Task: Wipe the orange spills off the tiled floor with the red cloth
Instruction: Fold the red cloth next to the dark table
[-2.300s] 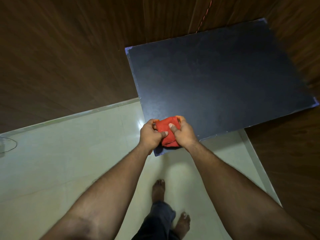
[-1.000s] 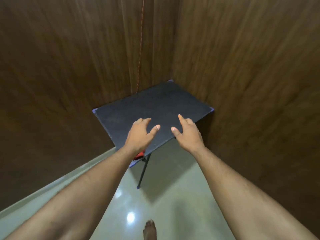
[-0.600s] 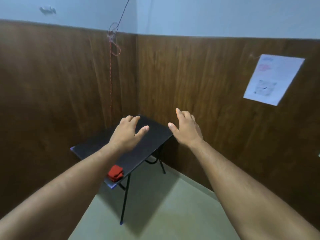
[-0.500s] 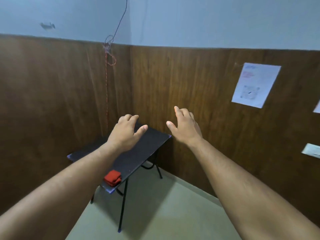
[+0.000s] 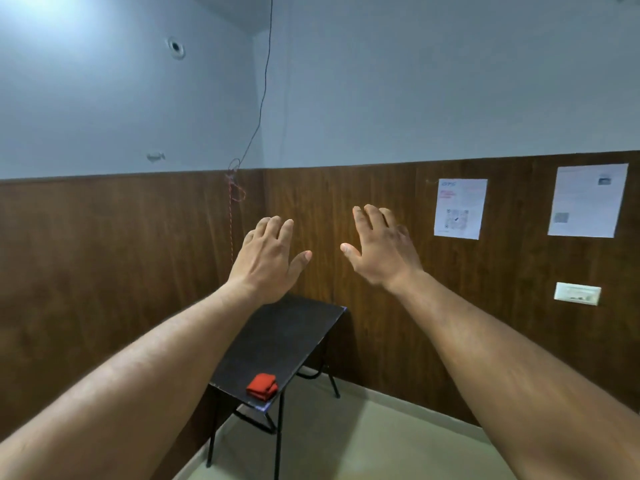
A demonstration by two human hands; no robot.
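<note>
Red cloth (image 5: 262,386) lying folded on a small black table (image 5: 281,336), both hands raised empty.

The left hand (image 5: 267,259) and right hand (image 5: 380,251) are hovering with fingers spread, gripping nothing; the cloth is sitting well below the left hand, at the table's near edge. No orange spill is showing on the visible tiled floor (image 5: 374,441), so the wiping looks finished, though most of the floor is out of view.

A small black folding counter (image 5: 277,336) on thin metal legs stands in the room's corner against dark wood wall panelling (image 5: 104,271). Two white printed paper sheets (image 5: 460,208) hang on the right-hand panelling, a white switch plate (image 5: 577,293) below them; a thin cord (image 5: 262,98) dangles in the corner.
</note>
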